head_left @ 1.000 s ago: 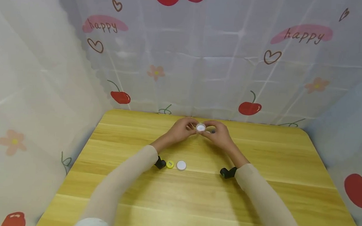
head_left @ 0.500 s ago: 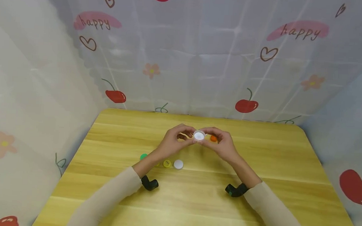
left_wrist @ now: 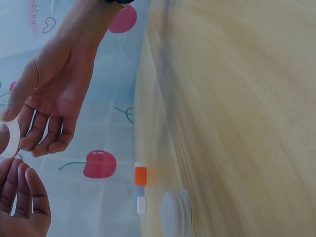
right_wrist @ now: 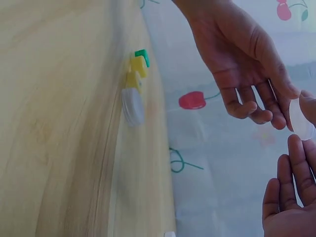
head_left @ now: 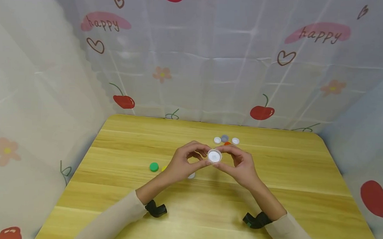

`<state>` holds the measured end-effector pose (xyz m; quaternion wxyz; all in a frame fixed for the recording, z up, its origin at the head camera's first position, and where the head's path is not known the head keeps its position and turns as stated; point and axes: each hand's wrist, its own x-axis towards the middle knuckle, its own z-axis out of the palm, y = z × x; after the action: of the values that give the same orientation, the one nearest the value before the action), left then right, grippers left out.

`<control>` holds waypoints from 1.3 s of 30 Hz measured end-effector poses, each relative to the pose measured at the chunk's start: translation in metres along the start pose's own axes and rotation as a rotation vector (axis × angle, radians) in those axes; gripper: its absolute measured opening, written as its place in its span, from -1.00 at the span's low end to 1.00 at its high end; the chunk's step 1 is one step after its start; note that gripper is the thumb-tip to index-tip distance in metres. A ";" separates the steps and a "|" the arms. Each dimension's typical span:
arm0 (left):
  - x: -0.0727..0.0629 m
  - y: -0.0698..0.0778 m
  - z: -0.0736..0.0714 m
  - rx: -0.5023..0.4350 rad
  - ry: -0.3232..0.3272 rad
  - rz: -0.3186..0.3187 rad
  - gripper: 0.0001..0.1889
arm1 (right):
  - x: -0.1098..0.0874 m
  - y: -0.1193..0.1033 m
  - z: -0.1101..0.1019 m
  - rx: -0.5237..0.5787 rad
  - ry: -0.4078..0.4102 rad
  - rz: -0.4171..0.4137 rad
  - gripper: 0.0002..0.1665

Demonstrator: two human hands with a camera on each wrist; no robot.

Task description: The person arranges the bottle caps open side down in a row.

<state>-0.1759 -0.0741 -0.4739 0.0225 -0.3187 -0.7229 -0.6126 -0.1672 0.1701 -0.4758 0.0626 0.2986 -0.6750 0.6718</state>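
A round white lid (head_left: 214, 155) with a translucent rim is held up over the table between both hands. My left hand (head_left: 184, 161) pinches it from the left with thumb and fingertips, and my right hand (head_left: 241, 165) pinches it from the right. In the left wrist view the lid (left_wrist: 12, 139) shows edge-on at the far left. From the right wrist the same lid (right_wrist: 301, 118) is partly covered by a thumb. The other fingers of both hands are loosely bent. Partly hidden behind my left hand lies another white lid (head_left: 192, 175) on the table.
Beyond the hands are white caps (head_left: 235, 140), a greyish cap (head_left: 224, 138) and an orange cap (head_left: 227, 144). Left of the hands sit a green cap (head_left: 154, 166) and yellow caps (right_wrist: 133, 80). A patterned curtain (head_left: 193, 87) borders the wooden table (head_left: 288, 173) at the back.
Both hands have drawn the held lid back toward the body, keeping hold of it. The caps at the back and the green one on the left have come into view.
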 end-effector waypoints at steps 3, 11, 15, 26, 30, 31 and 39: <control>-0.002 0.001 0.000 -0.009 -0.009 -0.013 -0.68 | -0.002 -0.001 0.001 0.004 -0.006 -0.017 -0.50; 0.003 0.001 -0.004 -0.247 -0.096 -0.331 -0.76 | -0.002 -0.002 -0.002 -0.031 0.008 0.010 -0.49; 0.008 0.001 -0.008 -0.349 -0.155 -0.477 -0.78 | -0.004 -0.002 -0.005 -0.043 -0.016 0.054 -0.50; 0.010 0.003 -0.017 -0.330 -0.293 -0.575 -0.80 | -0.010 0.002 -0.011 -0.087 -0.132 0.065 -0.46; 0.009 -0.001 -0.016 -0.302 -0.301 -0.570 -0.77 | -0.013 0.004 -0.011 -0.113 -0.144 0.068 -0.46; 0.008 -0.002 -0.015 -0.296 -0.298 -0.567 -0.76 | -0.014 0.004 -0.011 -0.121 -0.142 0.070 -0.46; 0.002 -0.005 -0.014 -0.103 -0.244 -0.433 -0.78 | -0.018 0.010 -0.006 -0.190 -0.122 0.095 -0.38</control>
<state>-0.1849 -0.0865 -0.4736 -0.2130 -0.2287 -0.7394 -0.5963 -0.1589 0.1804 -0.4926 0.0174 0.2994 -0.7517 0.5874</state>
